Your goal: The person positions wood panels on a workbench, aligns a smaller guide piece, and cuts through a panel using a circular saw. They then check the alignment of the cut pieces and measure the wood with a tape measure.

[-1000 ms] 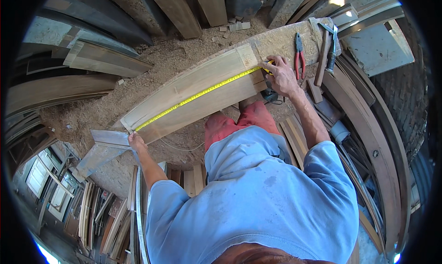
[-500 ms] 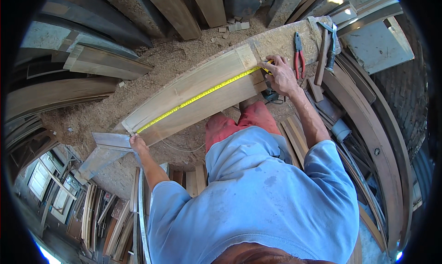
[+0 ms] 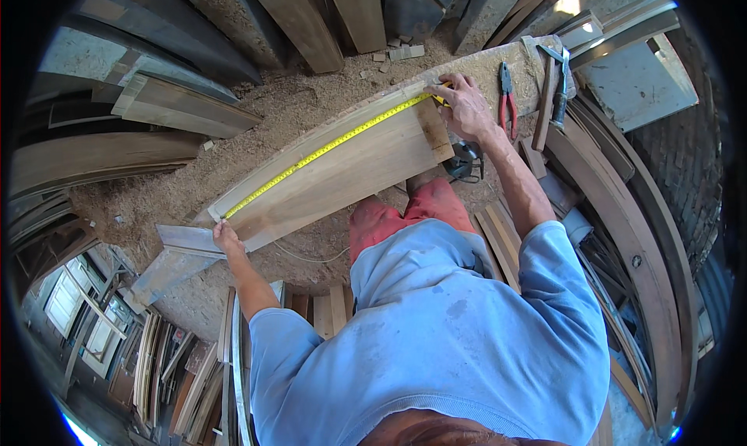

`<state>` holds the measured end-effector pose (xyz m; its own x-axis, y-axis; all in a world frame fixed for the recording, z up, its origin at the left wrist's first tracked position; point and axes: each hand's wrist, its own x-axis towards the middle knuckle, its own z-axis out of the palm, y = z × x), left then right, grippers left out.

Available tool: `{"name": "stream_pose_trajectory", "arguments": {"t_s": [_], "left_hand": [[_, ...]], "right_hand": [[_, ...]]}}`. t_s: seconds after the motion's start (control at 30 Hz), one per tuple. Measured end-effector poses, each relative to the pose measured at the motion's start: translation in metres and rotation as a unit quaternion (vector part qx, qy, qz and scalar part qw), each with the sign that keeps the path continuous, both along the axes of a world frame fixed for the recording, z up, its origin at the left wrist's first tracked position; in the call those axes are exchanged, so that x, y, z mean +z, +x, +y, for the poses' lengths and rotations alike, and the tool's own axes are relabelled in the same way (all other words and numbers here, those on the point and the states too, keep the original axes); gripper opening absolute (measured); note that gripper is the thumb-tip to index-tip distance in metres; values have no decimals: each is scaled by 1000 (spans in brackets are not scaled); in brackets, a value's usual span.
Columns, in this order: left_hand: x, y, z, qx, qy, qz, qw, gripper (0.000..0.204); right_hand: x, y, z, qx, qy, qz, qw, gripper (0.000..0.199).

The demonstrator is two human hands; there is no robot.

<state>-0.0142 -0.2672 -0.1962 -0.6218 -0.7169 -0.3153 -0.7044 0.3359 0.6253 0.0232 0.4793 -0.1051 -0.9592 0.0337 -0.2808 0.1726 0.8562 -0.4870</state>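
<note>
A yellow tape measure blade (image 3: 327, 149) lies stretched lengthwise over a pale wooden board (image 3: 350, 170), close to the board's far long edge. At the left end, my left hand (image 3: 228, 237) pinches the tip of the blade against the board's end. My right hand (image 3: 469, 108) is closed around the tape measure's case at the other end, by the board's right end; only a bit of yellow shows past the fingers. Under the board is a long workbench (image 3: 475, 63) dusted with sawdust. Red-handled pliers (image 3: 506, 96) lie on it, just right of my right hand.
A hammer-like tool (image 3: 559, 96) with a dark handle and a wooden strip (image 3: 545, 100) rest at the bench's right end. Below my right hand sits a dark power tool (image 3: 464, 160) with a cord. Planks (image 3: 296, 22) lean along the far side; stacked boards (image 3: 622, 205) stand right.
The tape blade has shifted across the board toward its far edge. My right hand has moved away from me and slightly left with the case; my left hand has shifted slightly left.
</note>
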Motion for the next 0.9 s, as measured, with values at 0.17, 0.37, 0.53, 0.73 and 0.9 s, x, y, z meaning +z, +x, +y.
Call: {"name": "stream_pose_trajectory", "arguments": {"t_s": [0.17,0.37,0.53,0.73,0.9], "left_hand": [[3,-6,-2,-2,34,50,998,13],[-2,-10,2,-4,21,41,999,6],[-7,-10,-2,-3,25,49,998,5],[-7,-11,-7,13,45,75,996,7],[-8,-15,4,20,54,87,994,7]], "right_hand": [[5,-3,-4,13,-1,-20,1000,56],[4,-3,-8,-1,-1,-28,1000,56],[1,-2,-7,16,23,-8,1000,45],[1,-7,-6,33,30,-31,999,46],[6,-11,-10,37,46,-72,996,45]]}}
